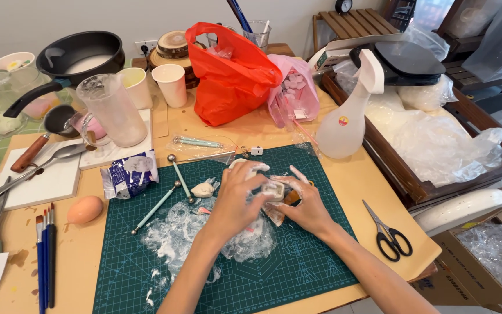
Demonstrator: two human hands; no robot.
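Observation:
Over the dark green cutting mat (297, 273), my left hand (238, 200) and my right hand (304, 204) are pressed together around a small white block (273, 189) with a brownish piece under it. Both hands are dusted with white powder. Crumpled clear plastic film (193, 229) smeared with white paste lies on the mat under my left wrist. A small white lump (203, 189) sits just left of my left hand. Two ball-tipped modelling tools (167, 195) lie crossed on the mat's upper left.
Black scissors (388, 232) lie right of the mat. A white spray bottle (348, 113), a red plastic bag (230, 72), a pink bag (291, 93), paper cups (169, 84), a measuring jug (113, 110), a black pan (79, 55), an egg (85, 209) and brushes (45, 256) crowd the table.

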